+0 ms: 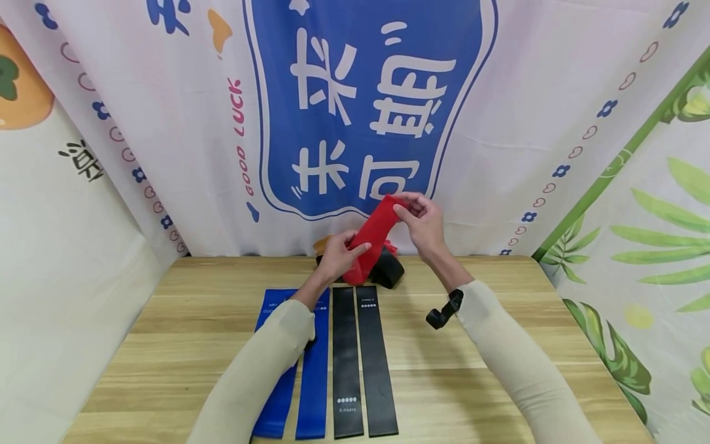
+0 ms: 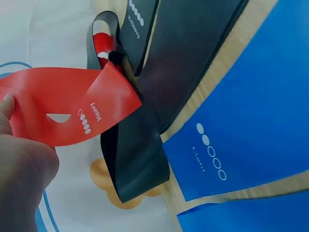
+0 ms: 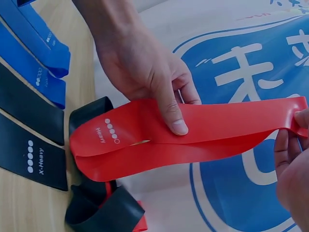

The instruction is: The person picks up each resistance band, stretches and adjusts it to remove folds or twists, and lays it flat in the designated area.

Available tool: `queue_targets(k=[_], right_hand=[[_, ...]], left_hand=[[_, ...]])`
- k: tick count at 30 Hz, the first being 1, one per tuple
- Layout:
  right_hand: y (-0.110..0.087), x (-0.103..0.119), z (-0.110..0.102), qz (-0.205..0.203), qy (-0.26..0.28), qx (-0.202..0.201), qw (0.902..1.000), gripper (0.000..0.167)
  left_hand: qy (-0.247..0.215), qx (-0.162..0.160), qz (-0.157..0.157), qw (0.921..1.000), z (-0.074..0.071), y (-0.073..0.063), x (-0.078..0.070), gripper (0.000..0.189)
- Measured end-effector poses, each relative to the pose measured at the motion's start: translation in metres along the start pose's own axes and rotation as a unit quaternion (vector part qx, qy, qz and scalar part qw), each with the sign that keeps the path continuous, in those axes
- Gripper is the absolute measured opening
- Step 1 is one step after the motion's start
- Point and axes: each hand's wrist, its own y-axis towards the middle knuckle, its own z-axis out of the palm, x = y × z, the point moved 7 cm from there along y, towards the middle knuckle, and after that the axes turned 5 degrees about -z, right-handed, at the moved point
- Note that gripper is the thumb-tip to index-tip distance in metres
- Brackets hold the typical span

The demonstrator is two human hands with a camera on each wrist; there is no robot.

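Observation:
A red resistance band (image 1: pixel 374 231), a flat loop printed "Heavy" (image 2: pixel 98 112), stretches slantwise between my two hands above the table's back edge. My left hand (image 1: pixel 337 258) grips it near the lower end, thumb lying across its face in the right wrist view (image 3: pixel 170 108) and the other fingers mostly behind. The right hand (image 1: pixel 426 227) pinches the upper end between thumb and fingers. The loop's two layers part slightly along its lower side. Below and behind it lie curled black bands (image 1: pixel 390 269), with a bit of red and an orange piece (image 1: pixel 320 245) showing.
On the wooden table (image 1: pixel 460 382), two blue bands (image 1: pixel 312 394) and two black bands (image 1: pixel 347 351), one marked "X-Heavy", lie flat side by side toward me. A printed curtain (image 1: pixel 499 185) hangs right behind the back edge. A black strap (image 1: pixel 444 311) dangles from my right wrist.

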Motion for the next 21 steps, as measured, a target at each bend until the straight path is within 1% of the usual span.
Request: queue_targets(k=[4, 8, 10, 13, 17, 21], right_hand=[[0.004, 0.008, 0.0, -0.012, 0.01, -0.007, 0.9999, 0.026], [0.008, 0.015, -0.001, -0.021, 0.02, -0.013, 0.9995, 0.026], [0.009, 0.018, -0.002, -0.022, 0.02, -0.014, 0.9995, 0.027], [0.011, 0.022, -0.003, -0.028, 0.018, -0.013, 0.9994, 0.029], [0.013, 0.026, -0.006, -0.034, 0.023, -0.013, 0.9991, 0.029], [0.014, 0.028, -0.008, -0.034, 0.036, -0.012, 0.9987, 0.028]], left_hand=[[-0.014, 0.014, 0.002, 0.9998, 0.002, -0.002, -0.006, 0.033], [-0.03, 0.029, 0.001, 0.9991, 0.006, -0.003, -0.008, 0.034], [-0.034, 0.033, -0.001, 0.9989, 0.008, -0.004, -0.009, 0.034], [-0.034, 0.043, 0.006, 0.9985, 0.011, -0.006, -0.012, 0.034], [-0.037, 0.069, 0.017, 0.9968, 0.016, -0.01, -0.014, 0.037], [-0.053, 0.094, 0.008, 0.9941, 0.022, -0.019, -0.012, 0.04]])
